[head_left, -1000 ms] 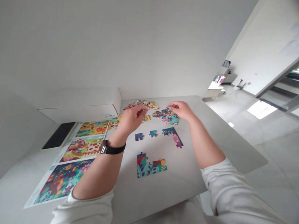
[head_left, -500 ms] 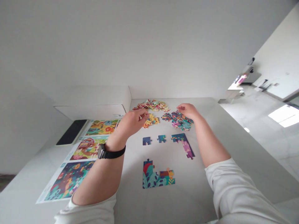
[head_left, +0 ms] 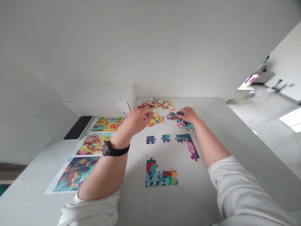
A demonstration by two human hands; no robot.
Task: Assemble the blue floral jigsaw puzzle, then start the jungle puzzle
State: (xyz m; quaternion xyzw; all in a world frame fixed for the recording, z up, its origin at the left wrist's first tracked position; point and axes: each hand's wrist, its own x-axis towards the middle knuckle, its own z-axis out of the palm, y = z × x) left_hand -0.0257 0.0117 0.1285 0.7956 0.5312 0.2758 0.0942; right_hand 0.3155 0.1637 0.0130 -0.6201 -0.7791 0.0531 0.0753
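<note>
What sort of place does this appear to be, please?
Probably an indoor room, perhaps in a home or office: a pale table bearing jigsaw pieces, with a shiny floor beyond it.

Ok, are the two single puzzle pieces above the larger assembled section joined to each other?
No, bare tabletop shows between the dark blue piece and the teal piece.

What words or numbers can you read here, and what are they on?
None can be read.
White box: tiny print near its right end, too small.
Picture sheets: small marks on teal corners, too small.
Puzzle pieces: no writing that I can see.
</note>
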